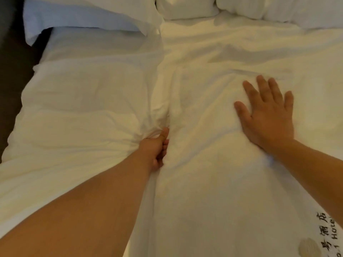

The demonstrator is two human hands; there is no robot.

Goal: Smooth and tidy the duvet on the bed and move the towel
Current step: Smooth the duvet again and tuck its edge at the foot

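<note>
A white duvet (83,101) covers the bed, creased and bunched along a fold running down its middle. My left hand (157,147) grips a bunch of the duvet at that fold, thumb up and fingers curled into the cloth. My right hand (267,114) lies flat on the duvet to the right of the fold, fingers straight and spread. A white cloth with black printed lettering (326,232) shows at the lower right edge; I cannot tell whether it is the towel.
White pillows (187,8) line the head of the bed at the top. A pale bluish pillow (79,13) sits at the top left. The bed's left edge borders a dark floor (13,80).
</note>
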